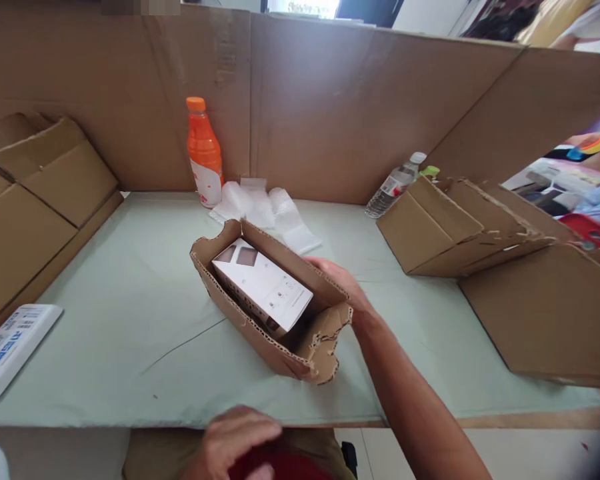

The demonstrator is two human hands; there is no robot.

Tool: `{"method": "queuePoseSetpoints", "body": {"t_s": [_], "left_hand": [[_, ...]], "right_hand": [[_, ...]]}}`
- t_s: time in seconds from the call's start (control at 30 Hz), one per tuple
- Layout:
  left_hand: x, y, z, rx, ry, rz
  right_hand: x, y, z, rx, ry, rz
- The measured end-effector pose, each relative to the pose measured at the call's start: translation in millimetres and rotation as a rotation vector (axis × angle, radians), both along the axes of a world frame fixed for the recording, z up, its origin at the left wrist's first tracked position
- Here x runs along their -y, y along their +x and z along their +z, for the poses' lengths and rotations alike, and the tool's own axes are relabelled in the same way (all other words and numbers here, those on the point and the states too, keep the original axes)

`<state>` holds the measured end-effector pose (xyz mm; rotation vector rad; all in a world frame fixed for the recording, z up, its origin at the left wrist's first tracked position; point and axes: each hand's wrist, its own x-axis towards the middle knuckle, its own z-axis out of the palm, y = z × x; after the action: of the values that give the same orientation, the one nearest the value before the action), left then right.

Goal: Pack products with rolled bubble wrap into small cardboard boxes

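An open-topped cardboard box (pixel 260 337) with torn, ragged edges stands at an angle in the middle of the table. Inside it lies a white printed carton (pixel 265 280) with small pictures and a dark side. My right hand (pixel 347 287) reaches around the far right side of the cardboard box and grips it; most of its fingers are hidden behind the wall. Low in the view, in front of the table's edge, my left hand (pixel 240 437) is slightly blurred. Its thumb and fingers are apart, and nothing is in it.
Behind the box are clear plastic wrappers (pixel 270 210) and an orange bottle (pixel 203 157). A clear water bottle (pixel 395 187) leans beside cardboard bins (pixel 445 233) at right. More cardboard (pixel 35 193) and a white device (pixel 17 350) are at left. A cardboard wall (pixel 310 107) closes the back.
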<state>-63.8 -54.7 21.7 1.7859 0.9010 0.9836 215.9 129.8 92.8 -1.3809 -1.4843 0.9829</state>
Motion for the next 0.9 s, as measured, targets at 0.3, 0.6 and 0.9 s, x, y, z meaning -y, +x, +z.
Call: {"method": "queuePoseSetpoints", "body": {"t_s": [0.3,0.6,0.9], "left_hand": [[-133.8,-64.1,30.8,0.102,-0.11,0.64],[-104.6,-39.0,8.6,0.175,-0.168,0.658],[-96.9,-67.7,-4.0,-0.063,-0.251,0.753]], "right_hand": [[146.2,-7.6,-49.3,-0.21,-0.192,-0.062],[98.5,-54.3,-53.0,-0.155,-0.206,-0.046],[69.2,-12.4,52.6,0.424,0.502,-0.146]]}}
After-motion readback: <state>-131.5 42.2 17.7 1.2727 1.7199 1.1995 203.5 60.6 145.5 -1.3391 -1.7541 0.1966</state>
